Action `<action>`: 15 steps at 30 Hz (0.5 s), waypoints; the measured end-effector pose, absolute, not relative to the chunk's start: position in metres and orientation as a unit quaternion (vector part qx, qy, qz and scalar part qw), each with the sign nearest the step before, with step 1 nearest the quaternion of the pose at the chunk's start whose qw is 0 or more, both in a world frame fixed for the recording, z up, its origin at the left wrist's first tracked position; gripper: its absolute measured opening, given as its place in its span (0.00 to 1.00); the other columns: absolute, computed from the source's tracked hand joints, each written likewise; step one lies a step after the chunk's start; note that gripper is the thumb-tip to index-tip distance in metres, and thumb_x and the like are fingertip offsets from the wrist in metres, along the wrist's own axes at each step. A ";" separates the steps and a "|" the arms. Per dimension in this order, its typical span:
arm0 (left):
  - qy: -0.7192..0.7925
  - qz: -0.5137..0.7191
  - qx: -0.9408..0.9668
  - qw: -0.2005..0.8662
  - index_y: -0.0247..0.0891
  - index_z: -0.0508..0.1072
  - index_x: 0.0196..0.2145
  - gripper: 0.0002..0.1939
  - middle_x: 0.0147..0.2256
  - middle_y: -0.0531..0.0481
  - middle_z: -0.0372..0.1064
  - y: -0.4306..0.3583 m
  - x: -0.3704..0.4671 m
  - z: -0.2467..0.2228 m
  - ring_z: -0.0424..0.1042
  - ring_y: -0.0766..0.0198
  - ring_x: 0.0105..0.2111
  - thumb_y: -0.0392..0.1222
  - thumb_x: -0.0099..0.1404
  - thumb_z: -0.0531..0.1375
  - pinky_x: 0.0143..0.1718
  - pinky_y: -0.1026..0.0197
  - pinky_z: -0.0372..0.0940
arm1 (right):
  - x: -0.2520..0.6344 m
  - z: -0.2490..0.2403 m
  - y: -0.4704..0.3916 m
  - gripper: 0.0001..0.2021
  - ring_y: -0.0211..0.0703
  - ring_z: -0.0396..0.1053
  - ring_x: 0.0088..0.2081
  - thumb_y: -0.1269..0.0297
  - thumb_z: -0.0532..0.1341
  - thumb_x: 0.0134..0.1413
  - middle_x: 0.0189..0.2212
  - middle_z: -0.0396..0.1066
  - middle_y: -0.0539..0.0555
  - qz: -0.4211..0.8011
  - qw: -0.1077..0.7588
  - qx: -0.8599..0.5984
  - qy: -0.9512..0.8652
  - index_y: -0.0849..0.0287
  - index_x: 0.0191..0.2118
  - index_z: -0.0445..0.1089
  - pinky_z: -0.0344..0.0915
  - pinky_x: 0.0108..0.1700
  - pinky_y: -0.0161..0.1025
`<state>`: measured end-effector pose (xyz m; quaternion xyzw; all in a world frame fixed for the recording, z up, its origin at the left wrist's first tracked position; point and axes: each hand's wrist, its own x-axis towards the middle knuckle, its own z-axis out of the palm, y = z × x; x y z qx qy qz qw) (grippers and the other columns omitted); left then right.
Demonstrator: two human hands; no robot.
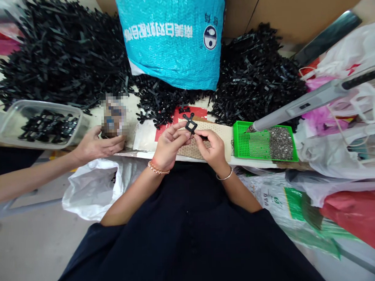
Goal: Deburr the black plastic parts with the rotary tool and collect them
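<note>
At far left, a clear tub (10, 129) holds black pieces (48, 125), with a large black heap (64, 54) behind it. Next, a co-worker's hand (104, 144) reaches in from the left, touching a blurred-out object (114, 117). Below that hand hangs an open white sack (91, 191).

At centre, in front of a blue bag (174, 42), the person's left hand (167, 151) pinches a black part (191, 125) between thumb and fingers. The part has a square opening and short arms pointing away from the person. The right hand (213, 150) closes its thumb and index finger on the part's near right side. Both hands hold it up over a tan mat (219, 135), beside a red sheet (162, 133).

The step in hand looks like positioning or joining by fingertip; it seems to call for a steady left pinch and light, exact pressure from the right.

To the right, a grey pen-shaped tool (297, 106) slants over a green basket (236, 143) of small metal bits (280, 143). Behind lies a second heap (256, 76).
</note>
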<state>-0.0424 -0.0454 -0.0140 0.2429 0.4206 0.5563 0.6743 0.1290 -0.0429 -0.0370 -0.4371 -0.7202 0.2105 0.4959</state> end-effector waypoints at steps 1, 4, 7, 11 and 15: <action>0.422 0.557 0.242 0.674 0.37 0.81 0.47 0.27 0.33 0.53 0.81 -0.046 -0.042 -0.014 0.79 0.68 0.31 0.37 0.50 0.81 0.38 0.65 0.74 | 0.128 -0.037 -0.043 0.07 0.43 0.83 0.42 0.61 0.63 0.72 0.42 0.85 0.55 0.214 0.499 -0.437 -0.717 0.54 0.47 0.78 0.81 0.44 0.41; 0.427 0.558 0.240 0.670 0.37 0.81 0.47 0.28 0.34 0.52 0.83 -0.046 -0.041 -0.014 0.81 0.66 0.33 0.36 0.49 0.81 0.38 0.65 0.74 | 0.126 -0.037 -0.044 0.07 0.43 0.83 0.43 0.61 0.63 0.72 0.43 0.85 0.56 0.219 0.501 -0.448 -0.707 0.54 0.48 0.78 0.81 0.43 0.41; 0.427 0.557 0.243 0.669 0.37 0.80 0.48 0.29 0.35 0.51 0.83 -0.046 -0.041 -0.014 0.82 0.65 0.34 0.36 0.49 0.81 0.38 0.64 0.74 | 0.125 -0.037 -0.044 0.08 0.44 0.83 0.43 0.60 0.62 0.73 0.43 0.84 0.56 0.216 0.500 -0.450 -0.707 0.54 0.49 0.78 0.81 0.44 0.43; 0.422 0.560 0.237 0.673 0.38 0.80 0.47 0.27 0.33 0.53 0.82 -0.046 -0.041 -0.016 0.80 0.67 0.30 0.37 0.51 0.81 0.39 0.64 0.75 | 0.126 -0.036 -0.045 0.08 0.43 0.82 0.40 0.61 0.62 0.73 0.41 0.84 0.55 0.189 0.498 -0.440 -0.723 0.54 0.47 0.78 0.81 0.43 0.43; 0.422 0.557 0.231 0.677 0.38 0.80 0.46 0.27 0.31 0.54 0.81 -0.046 -0.041 -0.015 0.79 0.68 0.29 0.38 0.49 0.81 0.38 0.65 0.74 | 0.127 -0.036 -0.046 0.06 0.42 0.81 0.39 0.64 0.63 0.72 0.40 0.84 0.54 0.166 0.500 -0.432 -0.732 0.54 0.48 0.78 0.80 0.42 0.42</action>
